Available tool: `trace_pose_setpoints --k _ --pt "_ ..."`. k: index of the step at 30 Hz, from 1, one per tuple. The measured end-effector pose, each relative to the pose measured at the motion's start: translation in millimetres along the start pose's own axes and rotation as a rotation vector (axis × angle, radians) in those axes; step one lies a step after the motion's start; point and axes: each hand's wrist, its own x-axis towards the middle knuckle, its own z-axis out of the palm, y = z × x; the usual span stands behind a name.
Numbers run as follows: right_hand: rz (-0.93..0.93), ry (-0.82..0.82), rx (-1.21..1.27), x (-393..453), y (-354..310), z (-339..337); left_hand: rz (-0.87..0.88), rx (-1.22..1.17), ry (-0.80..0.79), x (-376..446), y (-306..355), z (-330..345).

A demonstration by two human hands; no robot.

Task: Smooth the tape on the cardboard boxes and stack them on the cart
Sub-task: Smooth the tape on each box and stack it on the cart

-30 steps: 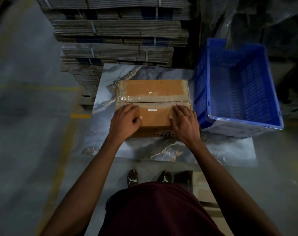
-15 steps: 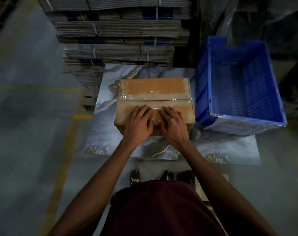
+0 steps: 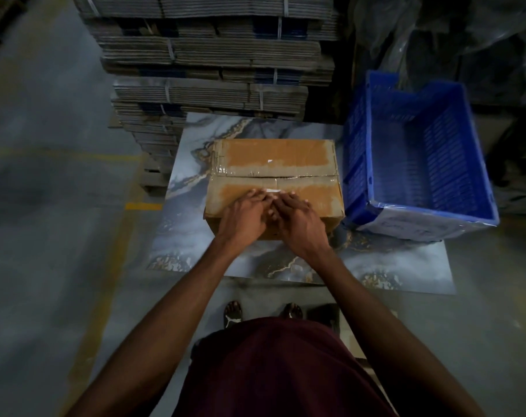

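Behind our tabletop (image 3: 195,236), a marbled slab in blue-grey and gold, bundles of flattened cardboard (image 3: 213,85) strapped with bands rise in a tall stack, and the grey floor (image 3: 45,236) carries a yellow line. We have the cardboard box (image 3: 273,158) standing on the slab, its top seam closed under clear tape (image 3: 273,174). Our left hand (image 3: 243,218) and right hand (image 3: 301,224) lie side by side on the near half of the box top, fingers straight and pressed flat, fingertips nearly touching near a small white label (image 3: 272,191); neither grip closes around anything. Just right of the box, a blue plastic crate (image 3: 472,164) sits with its near end wrapped in clear film.
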Motion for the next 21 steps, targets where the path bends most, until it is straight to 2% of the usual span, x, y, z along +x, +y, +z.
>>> trace_pose_setpoints --k 5,10,14,17,21 --pt "0.035 0.065 -0.046 -19.4 15.4 -2.5 0.042 -0.009 0.021 -24.2 -22.3 10.5" --pt "0.076 0.034 -0.046 -17.5 16.0 -4.2 0.098 -0.02 0.001 -8.8 -36.3 1.5" --pt "0.193 0.11 -0.025 -30.0 32.8 -12.3 0.005 -0.081 0.122 -18.0 -58.4 -1.0" --pt "0.202 0.131 -0.027 -24.5 36.8 -15.0 0.012 -0.102 0.146 -20.9 -62.8 6.8" --pt "0.265 0.141 0.018 2.1 45.6 -35.8 0.029 -0.064 0.129 6.3 -70.1 -15.3"
